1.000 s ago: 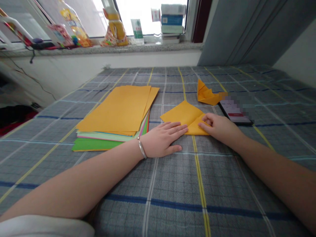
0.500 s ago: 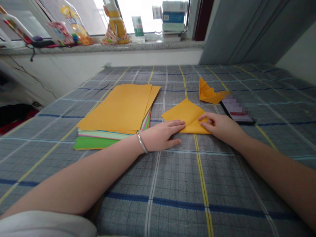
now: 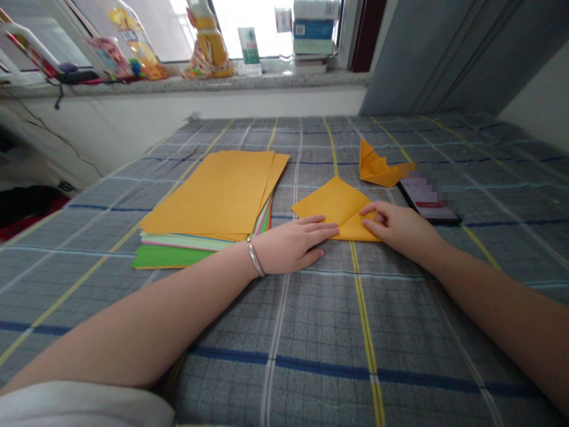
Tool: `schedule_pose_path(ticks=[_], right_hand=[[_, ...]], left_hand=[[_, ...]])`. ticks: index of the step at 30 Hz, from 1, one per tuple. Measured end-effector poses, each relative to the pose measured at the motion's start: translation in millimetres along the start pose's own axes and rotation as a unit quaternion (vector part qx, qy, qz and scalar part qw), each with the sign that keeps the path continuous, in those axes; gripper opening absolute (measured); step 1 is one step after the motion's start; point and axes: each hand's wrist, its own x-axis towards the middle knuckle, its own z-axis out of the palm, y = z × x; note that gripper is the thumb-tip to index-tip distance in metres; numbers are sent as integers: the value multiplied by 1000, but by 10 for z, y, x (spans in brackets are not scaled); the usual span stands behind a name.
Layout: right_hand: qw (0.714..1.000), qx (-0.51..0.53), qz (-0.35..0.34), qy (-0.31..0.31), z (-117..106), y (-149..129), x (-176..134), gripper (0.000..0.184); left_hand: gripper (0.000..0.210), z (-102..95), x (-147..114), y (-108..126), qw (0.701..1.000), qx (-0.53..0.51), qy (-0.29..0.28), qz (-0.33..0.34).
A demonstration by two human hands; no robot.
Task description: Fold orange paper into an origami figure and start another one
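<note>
A folded sheet of orange paper lies on the plaid cloth, one corner pointing away from me and a straight folded edge toward me. My left hand, with a silver bangle at the wrist, lies flat with its fingers stretched over the paper's near left part. At the paper's right corner, my right hand pinches the paper between thumb and fingers. A crease runs slantwise between the two hands. The corner under my right fingers is partly hidden.
Left of the hands lies a stack of coloured paper, orange on top. A folded orange paper shape stands beyond my right hand, beside a phone that is partly blurred. Bottles and boxes line the windowsill behind the plaid cloth.
The fingers of my left hand have slid slightly right over the paper and spread a little. My right hand stays at the right corner, nearly unmoved.
</note>
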Motion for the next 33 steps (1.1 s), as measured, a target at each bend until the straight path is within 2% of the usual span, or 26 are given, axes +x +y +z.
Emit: schedule_pose_path(ticks=[5,11,15,22,27,30,33], right_hand=[[1000,20,-12,9,17,42,2,28],[998,47,-52,0,-15,57,9,32],[995,18,-89,-41,-64,51,10,31],[993,1,-71,-91,-107,29,15,37],[995,-7,-64,-82,-119,-6,7,37],[994,2,-64,-84,-128,-11,10,37],[994,2,-56,-90,-132,-17,14,37]], left_hand=[[23,-14,25,-26,998,-56,26,-28],[1,112,99,11,987,-74,110,-93],[6,167,163,64,985,-36,123,-112],[12,171,179,80,976,36,136,-166],[12,62,100,61,986,18,99,-133],[11,8,70,50,989,28,99,-110],[28,1,67,40,995,18,80,-57]])
